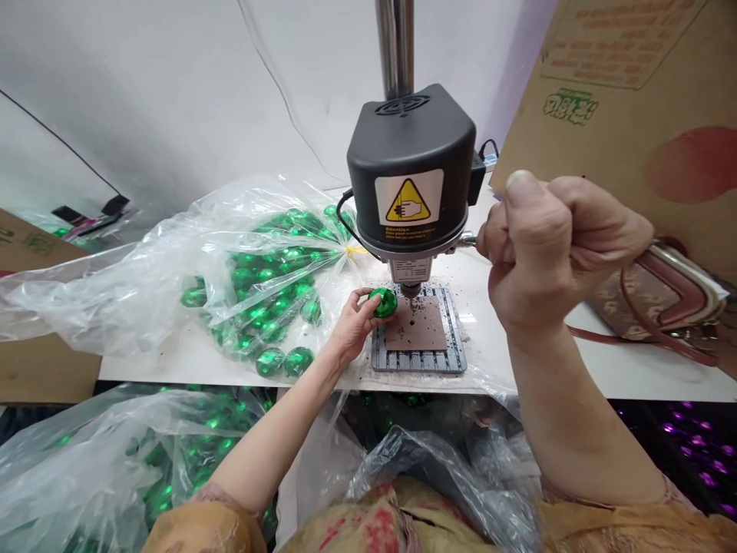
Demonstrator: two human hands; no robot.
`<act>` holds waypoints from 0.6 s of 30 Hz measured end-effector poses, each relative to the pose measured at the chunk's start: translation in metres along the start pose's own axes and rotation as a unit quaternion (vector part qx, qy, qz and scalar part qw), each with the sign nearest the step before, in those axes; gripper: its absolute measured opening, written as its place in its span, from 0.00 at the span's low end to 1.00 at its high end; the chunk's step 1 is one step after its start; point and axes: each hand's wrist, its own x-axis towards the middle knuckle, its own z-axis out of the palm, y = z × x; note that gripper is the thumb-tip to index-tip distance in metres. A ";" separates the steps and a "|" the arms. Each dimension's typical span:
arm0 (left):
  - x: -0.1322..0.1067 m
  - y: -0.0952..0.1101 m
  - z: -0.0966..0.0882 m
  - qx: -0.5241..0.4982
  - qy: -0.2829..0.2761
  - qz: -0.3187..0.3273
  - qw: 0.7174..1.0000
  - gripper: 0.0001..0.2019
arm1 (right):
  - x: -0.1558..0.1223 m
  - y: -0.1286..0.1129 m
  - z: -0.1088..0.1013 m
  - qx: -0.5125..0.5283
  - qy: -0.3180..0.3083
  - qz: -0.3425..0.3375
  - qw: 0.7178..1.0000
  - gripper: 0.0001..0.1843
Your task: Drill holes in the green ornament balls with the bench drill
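Observation:
A small black bench drill (411,184) stands on a white table, its bit above a brown pad (415,326) on a grey slotted base (419,359). My left hand (352,326) pinches a shiny green faceted bead (383,302) at the pad's left edge, just beside the drill bit. My right hand (546,250) is a closed fist wrapped round the drill's feed lever (467,240), which sticks out from the right side of the machine.
A clear plastic bag (253,269) of several green beads lies open to the left on the table (633,369). More bagged green beads (115,461) sit below the table edge. A cardboard box (633,100) and a pinkish handbag (662,288) stand at right. Purple beads (691,445) lie lower right.

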 end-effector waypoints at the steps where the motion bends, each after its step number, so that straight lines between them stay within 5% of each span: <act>1: -0.001 0.001 0.001 0.007 0.010 -0.001 1.000 0.22 | 0.000 0.000 0.000 -0.003 0.002 0.002 1.000 0.27; 5: -0.005 -0.003 0.008 0.067 0.052 0.043 0.995 0.21 | 0.000 0.000 0.001 0.008 0.015 -0.002 1.000 0.27; 18: -0.001 -0.039 0.015 0.141 -0.023 0.139 0.980 0.25 | -0.001 0.001 -0.003 -0.010 -0.014 0.005 1.000 0.27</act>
